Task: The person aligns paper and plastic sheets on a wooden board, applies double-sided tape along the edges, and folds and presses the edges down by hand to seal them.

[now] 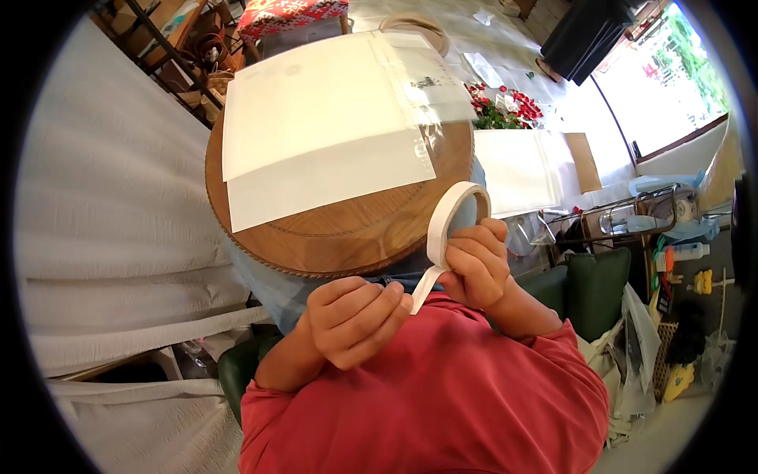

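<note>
A roll of white tape (441,222) stands upright in my right hand (478,265), whose fingers wrap round its lower side. From the roll a short strip of tape (427,289) runs down to the left. My left hand (353,320) pinches the loose end of that strip between thumb and fingers. Both hands are close to my chest, just off the near edge of a round wooden table (332,245). On the table lie white sheets (316,118), with a clear plastic sleeve (430,79) over their right side.
Red and white flowers (505,107) are right of the table, above more white sheets (517,170). A white cloth (118,197) hangs along the left. On the right are a green armchair (598,288) and a metal rack (632,225) holding plastic items.
</note>
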Demonstrator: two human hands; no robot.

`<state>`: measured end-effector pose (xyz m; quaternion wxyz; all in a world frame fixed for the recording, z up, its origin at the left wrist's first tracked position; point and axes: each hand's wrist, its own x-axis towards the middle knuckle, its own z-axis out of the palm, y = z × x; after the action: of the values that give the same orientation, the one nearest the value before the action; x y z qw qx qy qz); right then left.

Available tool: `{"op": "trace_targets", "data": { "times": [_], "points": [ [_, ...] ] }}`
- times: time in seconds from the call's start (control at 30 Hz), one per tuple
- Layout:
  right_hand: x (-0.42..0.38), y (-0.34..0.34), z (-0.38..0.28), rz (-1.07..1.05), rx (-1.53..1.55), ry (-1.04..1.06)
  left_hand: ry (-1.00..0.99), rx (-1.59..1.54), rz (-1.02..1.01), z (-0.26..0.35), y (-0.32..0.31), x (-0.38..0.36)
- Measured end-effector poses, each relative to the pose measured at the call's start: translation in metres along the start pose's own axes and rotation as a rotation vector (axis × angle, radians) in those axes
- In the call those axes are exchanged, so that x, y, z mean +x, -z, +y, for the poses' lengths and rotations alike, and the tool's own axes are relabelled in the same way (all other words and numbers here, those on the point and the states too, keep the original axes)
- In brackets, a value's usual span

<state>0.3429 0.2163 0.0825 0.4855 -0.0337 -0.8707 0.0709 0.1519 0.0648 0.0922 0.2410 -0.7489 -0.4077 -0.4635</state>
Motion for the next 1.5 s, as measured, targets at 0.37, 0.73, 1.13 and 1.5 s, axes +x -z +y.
{"op": "trace_targets", "data": {
  "times": [0.37, 0.73, 1.13, 1.5],
  "points": [
    [0.000, -0.010, -0.009, 0.083, 0.032, -0.088, 0.100, 0.001, 0.002, 0.002, 0.001, 0.001],
    [0.002, -0.017, -0.018, -0.026, 0.108, -0.068, 0.366, 0.118, 0.049, 0.007, -0.001, 0.003],
    [0.019, -0.011, -0.013, -0.233, 0.223, -0.196, 0.547, -0.092, 0.040, -0.016, 0.007, -0.007],
    [0.048, 0.021, 0.029, -0.533, 0.232, -0.419, 1.150, -0.205, 0.025, -0.051, 0.035, -0.043]
  ]
}}
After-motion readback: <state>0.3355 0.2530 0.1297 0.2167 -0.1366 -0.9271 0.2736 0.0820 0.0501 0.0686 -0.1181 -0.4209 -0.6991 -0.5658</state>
